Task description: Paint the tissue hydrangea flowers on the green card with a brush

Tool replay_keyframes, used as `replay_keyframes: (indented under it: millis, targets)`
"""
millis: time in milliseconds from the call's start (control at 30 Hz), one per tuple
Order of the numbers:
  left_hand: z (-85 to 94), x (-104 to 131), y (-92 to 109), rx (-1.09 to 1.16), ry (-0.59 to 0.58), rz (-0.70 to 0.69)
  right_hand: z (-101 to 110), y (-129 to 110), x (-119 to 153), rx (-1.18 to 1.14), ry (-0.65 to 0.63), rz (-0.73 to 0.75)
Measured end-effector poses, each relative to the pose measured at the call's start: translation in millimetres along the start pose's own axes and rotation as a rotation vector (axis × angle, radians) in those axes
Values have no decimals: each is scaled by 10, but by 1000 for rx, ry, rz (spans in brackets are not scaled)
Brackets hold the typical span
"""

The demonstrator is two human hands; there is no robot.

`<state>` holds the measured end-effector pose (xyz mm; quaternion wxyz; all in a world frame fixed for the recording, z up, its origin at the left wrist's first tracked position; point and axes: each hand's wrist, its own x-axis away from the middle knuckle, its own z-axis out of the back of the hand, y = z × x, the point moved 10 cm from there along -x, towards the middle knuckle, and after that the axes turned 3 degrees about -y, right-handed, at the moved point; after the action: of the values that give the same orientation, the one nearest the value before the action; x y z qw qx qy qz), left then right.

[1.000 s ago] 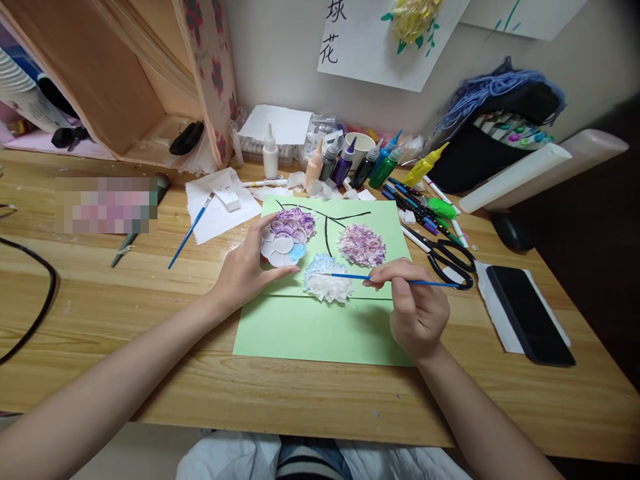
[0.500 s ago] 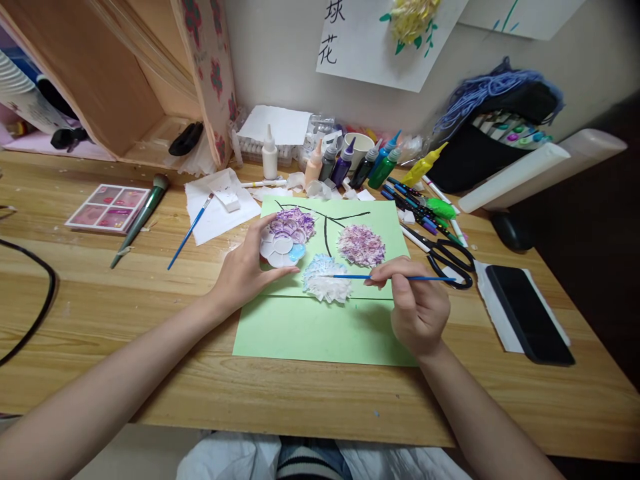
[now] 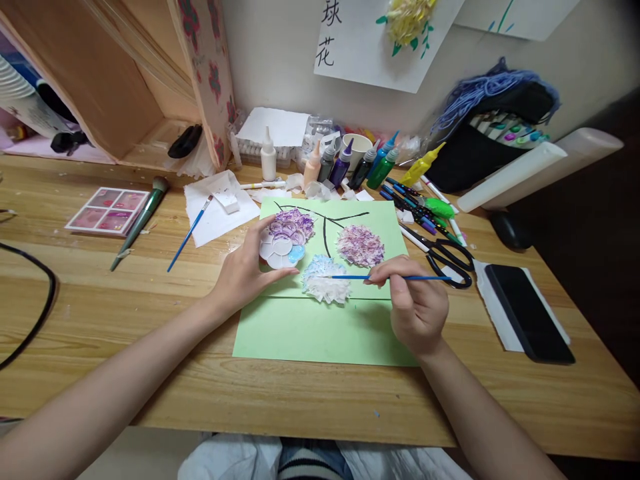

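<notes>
My right hand (image 3: 413, 300) is closed around a thin blue paintbrush (image 3: 345, 277), whose tip touches a fluffy paper flower (image 3: 327, 287). Pale blue tints that flower's upper part; its lower part is white. My left hand (image 3: 250, 267) grips the edge of a flower-shaped white paint palette (image 3: 274, 255) with light blue and purple paint in its wells. Beneath lies a light green card (image 3: 320, 330) with black drawn stems. A purple-tinted paper flower (image 3: 361, 245) sits on its right side, and another purple one (image 3: 304, 223) is partly hidden behind the palette.
Several paint bottles (image 3: 341, 167) line the back near a paper cup (image 3: 356, 150). Scissors (image 3: 445, 257), markers (image 3: 415, 207) and a phone (image 3: 527, 310) lie to the right. A second blue brush (image 3: 190, 233), a green-handled brush (image 3: 143, 220) and a makeup palette (image 3: 107, 210) are left.
Almost nothing differs. The brush tip has shifted very slightly left on the pale blue and white flower, and the camera view has moved a little.
</notes>
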<state>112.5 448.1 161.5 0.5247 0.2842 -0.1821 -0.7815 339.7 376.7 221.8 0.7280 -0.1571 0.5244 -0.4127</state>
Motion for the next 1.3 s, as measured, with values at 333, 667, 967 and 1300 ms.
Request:
replay_keyframes:
  millis: [333, 667, 967, 1300]
  targets:
    - [14, -9, 6, -10, 14, -16, 62, 13, -1, 4, 52, 14]
    - [20, 7, -8, -10, 28, -28, 125, 19, 4, -14, 114, 21]
    - [10, -2, -5, 13, 19, -21, 143, -2, 11, 1, 127, 36]
    - [19, 31, 135, 20, 27, -152, 184, -49, 13, -73, 207, 54]
